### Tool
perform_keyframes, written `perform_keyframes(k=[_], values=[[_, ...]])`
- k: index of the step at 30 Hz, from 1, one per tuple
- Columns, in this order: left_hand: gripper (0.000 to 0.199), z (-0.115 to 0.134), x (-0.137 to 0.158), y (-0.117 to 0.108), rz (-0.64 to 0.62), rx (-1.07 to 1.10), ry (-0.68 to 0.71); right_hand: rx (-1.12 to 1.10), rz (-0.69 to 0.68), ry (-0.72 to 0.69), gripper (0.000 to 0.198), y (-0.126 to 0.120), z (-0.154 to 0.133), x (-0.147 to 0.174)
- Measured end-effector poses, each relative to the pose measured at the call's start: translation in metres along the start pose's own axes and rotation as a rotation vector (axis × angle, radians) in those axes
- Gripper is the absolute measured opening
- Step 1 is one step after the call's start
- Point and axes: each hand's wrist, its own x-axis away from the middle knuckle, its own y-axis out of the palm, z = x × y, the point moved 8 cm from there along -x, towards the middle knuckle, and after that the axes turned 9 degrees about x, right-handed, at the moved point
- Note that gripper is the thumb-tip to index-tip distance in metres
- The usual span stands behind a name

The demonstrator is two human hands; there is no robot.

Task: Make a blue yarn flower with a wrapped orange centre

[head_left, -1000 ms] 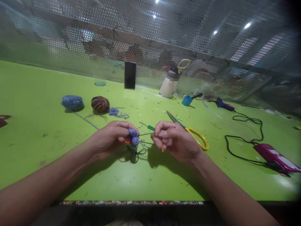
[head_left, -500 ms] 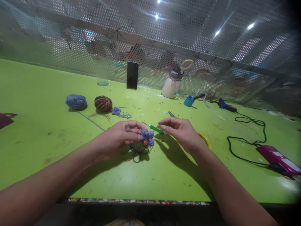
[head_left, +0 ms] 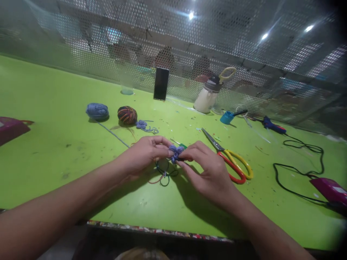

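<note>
A purple crocheted flower (head_left: 176, 153) is pinched between my two hands, above the table. My left hand (head_left: 151, 153) is closed on its left side with thumb and fingers. On the right edge, the thumb and fingertips of my right hand (head_left: 206, 164) grip it. Just behind the flower shows a green-handled crochet hook (head_left: 182, 146), partly hidden by the flower and my right fingers. Thin dark and reddish cords (head_left: 165, 177) loop below the flower. From the blue yarn ball (head_left: 97, 111), a strand runs toward my left hand.
Scissors (head_left: 230, 162) with red and yellow handles lie right of my right hand. Farther back are a multicoloured yarn ball (head_left: 127, 115), another crocheted flower (head_left: 141, 124), a phone (head_left: 161, 83), a bottle (head_left: 207, 97), a blue container (head_left: 227, 117) and a corded glue gun (head_left: 273, 125).
My right hand has left the crochet hook's handle end and now grips the flower too. The flower has turned, hiding its orange centre. The view has shifted, bringing the scissors into sight.
</note>
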Motion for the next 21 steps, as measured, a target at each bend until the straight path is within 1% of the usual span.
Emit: perform_keyframes(k=[4, 8, 12, 14, 18, 21], values=[[0.013, 0.002, 0.0, -0.003, 0.043, 0.016, 0.03, 0.02, 0.031, -0.055, 0.009, 0.001, -0.001, 0.001], [0.013, 0.003, 0.001, -0.003, 0.059, -0.007, 0.014, 0.001, 0.027, -0.045, 0.008, 0.003, 0.001, 0.001], [0.013, 0.006, 0.003, -0.001, 0.061, -0.013, 0.014, -0.047, 0.004, 0.014, 0.006, 0.006, 0.005, 0.002], [0.014, 0.006, 0.005, -0.001, 0.062, -0.028, 0.02, -0.092, 0.009, 0.069, 0.005, 0.005, 0.009, 0.003], [0.014, 0.006, 0.007, 0.002, 0.045, -0.079, 0.042, -0.171, 0.011, 0.182, 0.009, 0.003, 0.018, 0.003], [0.012, 0.006, 0.006, 0.005, 0.005, -0.113, 0.053, -0.183, 0.012, 0.185, 0.01, 0.0, 0.02, 0.002]])
